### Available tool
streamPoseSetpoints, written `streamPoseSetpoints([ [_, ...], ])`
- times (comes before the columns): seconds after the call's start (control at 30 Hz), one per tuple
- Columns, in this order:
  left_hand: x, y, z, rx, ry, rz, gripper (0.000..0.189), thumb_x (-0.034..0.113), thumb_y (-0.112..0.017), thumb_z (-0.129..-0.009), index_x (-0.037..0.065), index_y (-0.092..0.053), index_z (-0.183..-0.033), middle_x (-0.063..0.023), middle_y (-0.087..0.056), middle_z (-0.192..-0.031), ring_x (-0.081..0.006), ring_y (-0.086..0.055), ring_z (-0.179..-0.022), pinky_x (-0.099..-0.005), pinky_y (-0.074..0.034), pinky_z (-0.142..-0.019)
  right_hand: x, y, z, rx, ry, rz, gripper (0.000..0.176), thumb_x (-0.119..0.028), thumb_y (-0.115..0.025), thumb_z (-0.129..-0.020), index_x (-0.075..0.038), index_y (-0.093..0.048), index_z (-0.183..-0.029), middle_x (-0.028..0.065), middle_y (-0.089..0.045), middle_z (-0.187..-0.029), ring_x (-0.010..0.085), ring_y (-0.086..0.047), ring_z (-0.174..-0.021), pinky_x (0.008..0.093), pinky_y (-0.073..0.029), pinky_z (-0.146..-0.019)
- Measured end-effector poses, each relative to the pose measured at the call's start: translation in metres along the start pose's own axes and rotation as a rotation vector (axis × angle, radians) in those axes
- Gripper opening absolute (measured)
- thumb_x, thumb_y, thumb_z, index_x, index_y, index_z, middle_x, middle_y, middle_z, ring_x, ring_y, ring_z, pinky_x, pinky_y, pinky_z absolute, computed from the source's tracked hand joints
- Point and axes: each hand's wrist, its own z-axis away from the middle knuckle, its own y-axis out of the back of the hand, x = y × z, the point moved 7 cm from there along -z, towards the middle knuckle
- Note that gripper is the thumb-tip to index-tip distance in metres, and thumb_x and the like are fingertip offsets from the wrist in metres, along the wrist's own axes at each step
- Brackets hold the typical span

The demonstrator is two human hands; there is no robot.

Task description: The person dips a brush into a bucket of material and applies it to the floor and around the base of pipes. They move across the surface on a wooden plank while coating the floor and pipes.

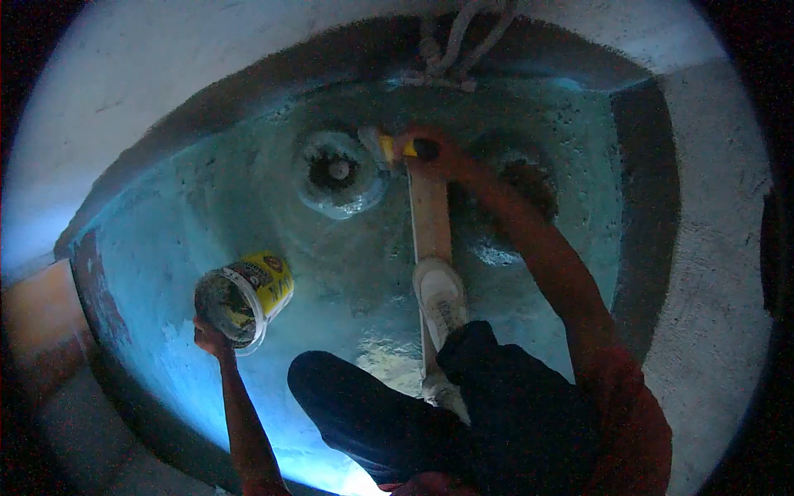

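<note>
My left hand (213, 337) grips the rim of a yellow-and-white plastic bucket (269, 281). The bucket is tilted, and its mouth shows a dark, greenish-grey coating inside. Farther out, my right hand (434, 155) is closed around a yellow-and-black hand tool (397, 148) that looks like a brush. Blur hides the exact shape of its pale head, which is at the right edge of a raised round fitting (302, 178) with a dark hole. Below that hand runs a narrow wooden plank (431, 219).
A white shoe (441, 296) rests on the plank. On the right, partly behind my forearm, is a second round opening (529, 188). Pale pipes (455, 50) stand at the far wall. The wet-looking blue-green floor (165, 256) has a dark border (649, 215) around it.
</note>
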Motion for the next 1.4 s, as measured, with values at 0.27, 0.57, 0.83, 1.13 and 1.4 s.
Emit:
streamPoseSetpoints([
  [0.27,0.007,0.003,0.004,0.014,0.035,0.057,0.049,0.037,-0.039,-0.094,-0.005,-0.064,-0.098,-0.0185,-0.066,-0.091,-0.0289,-0.060,-0.076,-0.0423,-0.047,-0.070,0.060,0.008,0.009,0.623,-0.729,-0.324,0.026,-0.008,-0.072,-0.077,-0.004,-0.062,-0.101,0.0047,-0.063,-0.082,0.0129,-0.060,-0.069,0.0286,-0.053,-0.063],
  [0.57,0.008,0.002,0.004,0.006,-0.036,0.107,0.053,0.040,-0.038,-0.094,-0.006,-0.064,-0.099,-0.0201,-0.066,-0.091,-0.0307,-0.061,-0.077,-0.0442,-0.047,-0.072,0.100,0.005,0.088,0.687,-0.532,-0.245,0.027,-0.007,-0.076,-0.072,-0.006,-0.062,-0.095,0.0035,-0.064,-0.083,0.0163,-0.061,-0.081,0.0333,-0.053,-0.073],
  [0.83,0.015,0.001,0.007,0.012,0.003,0.179,0.056,0.042,-0.038,-0.095,-0.008,-0.062,-0.099,-0.0219,-0.065,-0.089,-0.0303,-0.059,-0.076,-0.0428,-0.047,-0.070,0.076,0.022,0.031,0.290,-0.578,0.426,0.016,-0.017,-0.072,-0.070,-0.007,-0.063,-0.079,0.0090,-0.065,-0.079,0.0187,-0.062,-0.081,0.0375,-0.050,-0.073],
  [1.13,-0.026,-0.003,0.000,-0.053,-0.198,-0.172,0.047,0.036,-0.037,-0.095,-0.003,-0.061,-0.106,-0.0230,-0.064,-0.093,-0.0300,-0.061,-0.081,-0.0408,-0.048,-0.072,0.025,-0.054,-0.128,0.115,-0.655,0.581,0.013,-0.019,-0.063,-0.071,-0.007,-0.061,-0.072,0.0082,-0.062,-0.069,0.0177,-0.061,-0.070,0.0348,-0.048,-0.066],
  [1.4,0.024,0.003,0.017,0.072,0.008,0.155,0.044,0.036,-0.044,-0.094,-0.005,-0.060,-0.095,-0.0193,-0.063,-0.085,-0.0253,-0.056,-0.072,-0.0396,-0.044,-0.067,0.145,-0.132,-0.209,-0.212,-0.199,0.244,0.008,-0.014,-0.060,-0.074,-0.008,-0.059,-0.069,0.0033,-0.062,-0.072,0.0128,-0.059,-0.069,0.0297,-0.048,-0.066],
])
